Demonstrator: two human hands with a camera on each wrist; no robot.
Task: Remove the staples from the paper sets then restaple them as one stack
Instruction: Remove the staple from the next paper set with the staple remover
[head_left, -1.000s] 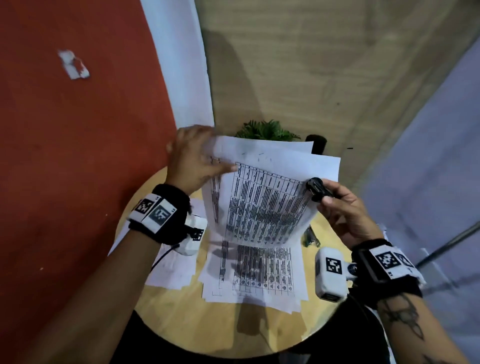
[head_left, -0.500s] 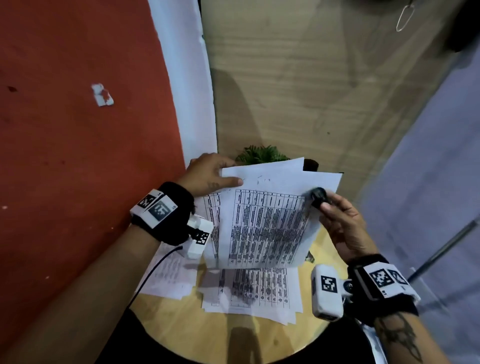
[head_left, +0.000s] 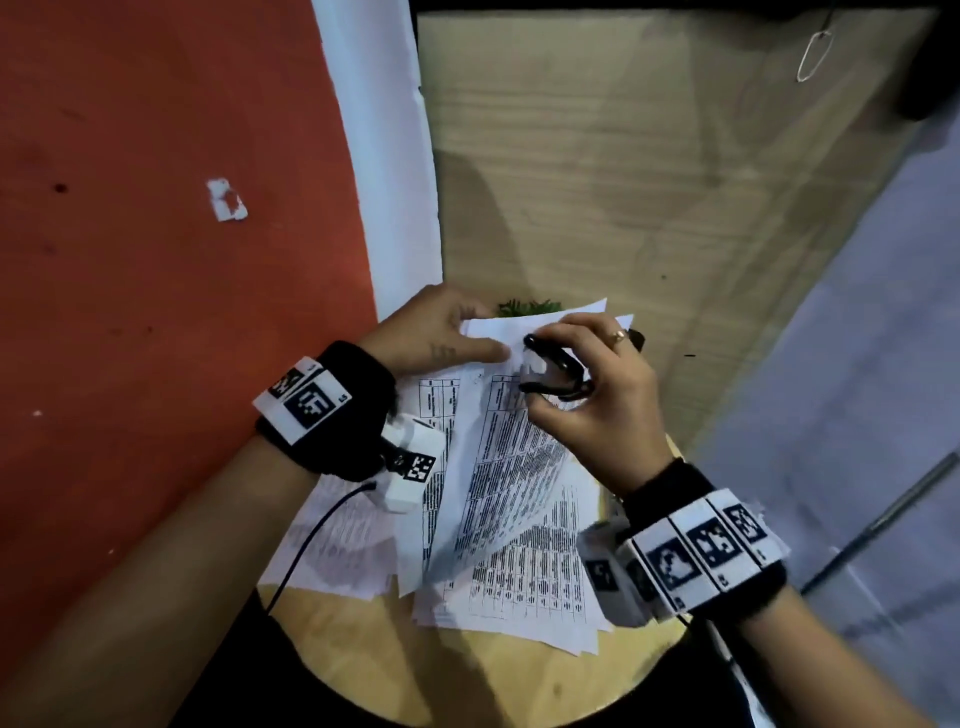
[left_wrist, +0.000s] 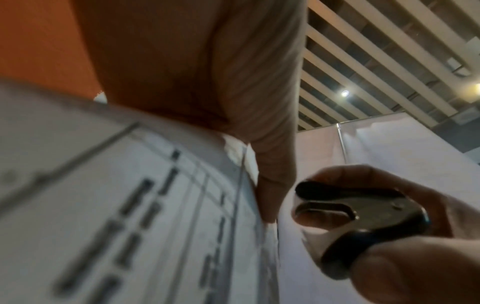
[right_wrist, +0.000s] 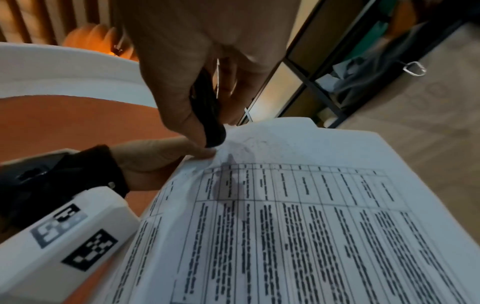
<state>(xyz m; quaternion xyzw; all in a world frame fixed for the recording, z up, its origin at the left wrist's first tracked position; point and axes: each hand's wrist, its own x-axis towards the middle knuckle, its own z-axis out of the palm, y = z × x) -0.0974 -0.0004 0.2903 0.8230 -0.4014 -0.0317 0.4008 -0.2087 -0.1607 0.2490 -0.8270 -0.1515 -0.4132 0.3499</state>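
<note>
- Risk: the claws of the staple remover (head_left: 550, 371) could be tearing the corner rather than lifting the staple, if the bite is landing beside the staple or the pull is going sideways; the staple itself is too small to make out.
- Risk: the held paper set (head_left: 498, 467) is hanging free and bending, so it could be twisting out of the pinch under the pull.
- Left hand (head_left: 441, 338) is pinching the top left corner of the held set, thumb lying flat along the front sheet, wrist raised above the desk (head_left: 509, 680).
- Right hand (head_left: 587, 395) is reaching across from the right, fingers curled round the staple remover, its nose touching that same corner just beside the left thumb.
- More printed sheets (head_left: 524, 597) are lying on the desk under the held set, toward its near edge.
</note>
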